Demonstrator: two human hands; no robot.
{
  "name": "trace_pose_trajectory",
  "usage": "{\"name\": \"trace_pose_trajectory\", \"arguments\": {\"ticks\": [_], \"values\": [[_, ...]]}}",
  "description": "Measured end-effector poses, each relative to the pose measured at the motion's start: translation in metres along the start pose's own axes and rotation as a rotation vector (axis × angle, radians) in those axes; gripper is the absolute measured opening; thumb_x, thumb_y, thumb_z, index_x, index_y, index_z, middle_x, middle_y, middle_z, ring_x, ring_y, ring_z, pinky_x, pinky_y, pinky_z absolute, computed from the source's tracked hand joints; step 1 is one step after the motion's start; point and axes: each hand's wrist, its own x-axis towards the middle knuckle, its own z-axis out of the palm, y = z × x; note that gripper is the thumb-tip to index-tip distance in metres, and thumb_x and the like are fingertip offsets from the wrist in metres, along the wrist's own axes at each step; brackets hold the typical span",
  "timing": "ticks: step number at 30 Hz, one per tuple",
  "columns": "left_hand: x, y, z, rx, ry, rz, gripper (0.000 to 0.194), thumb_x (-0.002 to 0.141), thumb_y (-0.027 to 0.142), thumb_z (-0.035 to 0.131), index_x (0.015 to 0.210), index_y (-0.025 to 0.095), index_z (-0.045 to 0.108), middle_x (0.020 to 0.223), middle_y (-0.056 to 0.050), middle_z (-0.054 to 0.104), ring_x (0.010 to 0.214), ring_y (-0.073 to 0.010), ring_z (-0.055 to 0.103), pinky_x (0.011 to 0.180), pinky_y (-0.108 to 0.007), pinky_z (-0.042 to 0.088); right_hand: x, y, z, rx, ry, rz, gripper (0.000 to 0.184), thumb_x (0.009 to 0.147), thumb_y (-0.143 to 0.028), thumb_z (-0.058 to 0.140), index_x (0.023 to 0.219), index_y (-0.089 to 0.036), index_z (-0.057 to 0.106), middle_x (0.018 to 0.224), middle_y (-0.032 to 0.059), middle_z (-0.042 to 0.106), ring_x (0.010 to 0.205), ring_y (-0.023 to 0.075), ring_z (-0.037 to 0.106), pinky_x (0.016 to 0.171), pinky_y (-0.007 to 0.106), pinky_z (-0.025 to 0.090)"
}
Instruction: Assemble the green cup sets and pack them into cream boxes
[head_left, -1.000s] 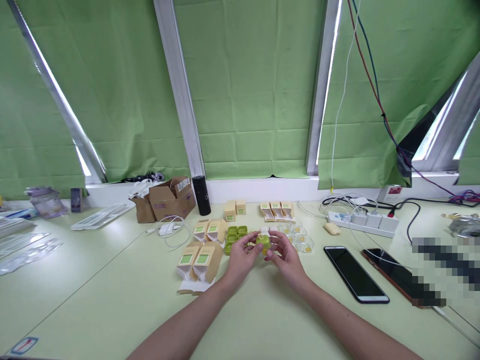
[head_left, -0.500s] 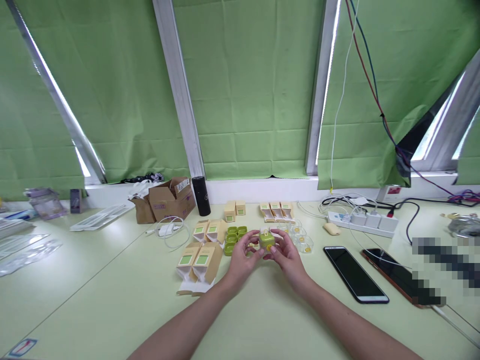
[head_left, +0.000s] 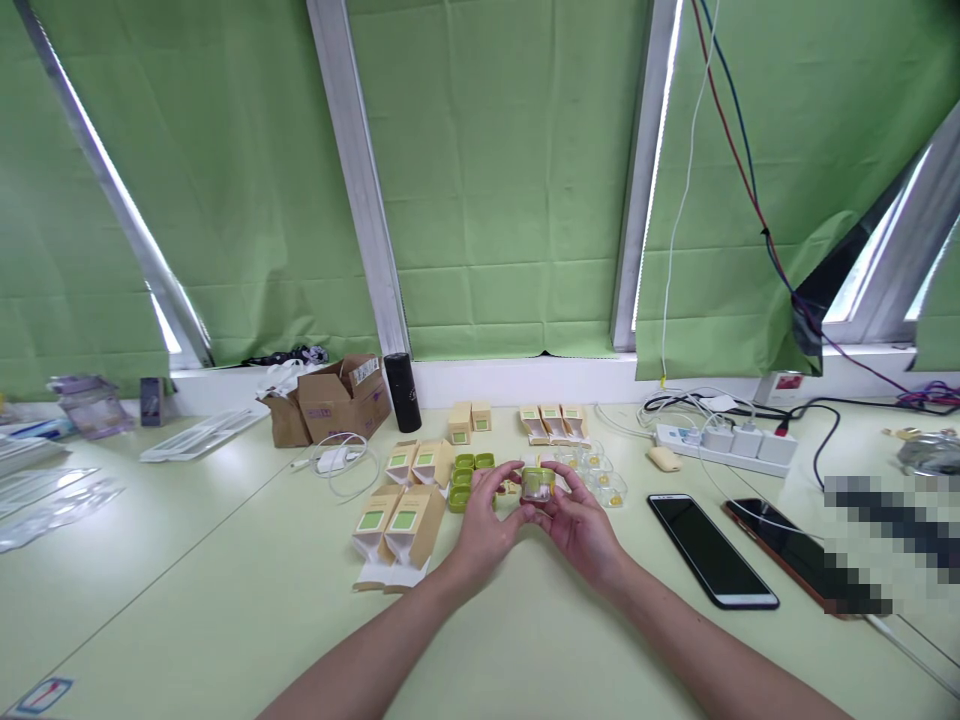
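Note:
Between the fingertips of both hands is a small green-and-clear container, held above the table. My left hand grips its left side, with the thumb low near the front. From the right, my right hand has its fingers around the other side. Just behind my left hand stand several small green cups, partly covered by it. Beyond my right hand lie several clear cups with yellow spots in them. Open beige cartons with green labels lie to the left.
More beige cartons stand farther back. On the right are a black phone, a second phone, a beige case and a power strip with cables. A cardboard box and black bottle stand back left.
The container has tilted in my fingers: its green top faced me before, and now its clear side shows below the green. My fingers have shifted slightly around it.

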Motion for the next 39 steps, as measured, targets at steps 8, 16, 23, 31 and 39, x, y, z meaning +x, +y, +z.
{"name": "trace_pose_trajectory", "arguments": {"ticks": [8,16,23,31,39], "values": [[-0.001,0.0,0.002,0.011,-0.003,0.049,0.042,0.082,0.026,0.082,0.124,0.028,0.074,0.11,-0.008,0.068,0.112,-0.0282,0.058,0.101,-0.041,0.048,-0.001,-0.001,0.002,0.011,-0.019,0.043,0.045,0.082,-0.045,0.082,0.12,-0.031,0.062,0.095,0.0036,0.076,0.086,0.026,0.073,0.09,0.048,0.056],[0.0,0.003,0.0,0.045,0.004,0.065,0.038,0.083,0.028,0.081,0.121,0.028,0.075,0.106,-0.008,0.067,0.112,-0.0295,0.056,0.101,-0.042,0.047,0.001,-0.005,0.0,-0.033,-0.006,0.014,0.053,0.078,-0.047,0.086,0.122,-0.029,0.064,0.094,0.0054,0.076,0.083,0.0266,0.072,0.086,0.049,0.058],[0.0,-0.003,0.002,-0.02,-0.019,-0.011,0.047,0.085,0.032,0.078,0.131,0.026,0.069,0.122,-0.011,0.067,0.116,-0.0286,0.061,0.098,-0.041,0.049,0.003,-0.008,0.005,-0.122,0.048,-0.056,0.056,0.079,-0.047,0.087,0.127,-0.032,0.063,0.106,0.005,0.074,0.092,0.0246,0.071,0.079,0.039,0.059],[0.033,0.002,0.002,-0.258,-0.063,-0.099,0.054,0.088,0.046,0.076,0.134,0.022,0.058,0.116,-0.012,0.077,0.109,-0.0271,0.072,0.091,-0.037,0.053,0.03,-0.019,0.012,-0.323,0.147,-0.186,0.068,0.073,-0.047,0.09,0.129,-0.031,0.056,0.115,0.0058,0.068,0.094,0.0234,0.069,0.078,0.039,0.061],[0.062,0.005,0.005,-0.592,-0.069,-0.081,0.055,0.082,0.046,0.083,0.123,0.021,0.056,0.116,-0.011,0.078,0.113,-0.0274,0.073,0.1,-0.039,0.055,0.054,-0.028,0.034,-0.593,0.193,-0.511,0.053,0.079,-0.03,0.083,0.127,-0.03,0.059,0.122,0.0077,0.063,0.114,0.0258,0.06,0.088,0.039,0.057]]}}
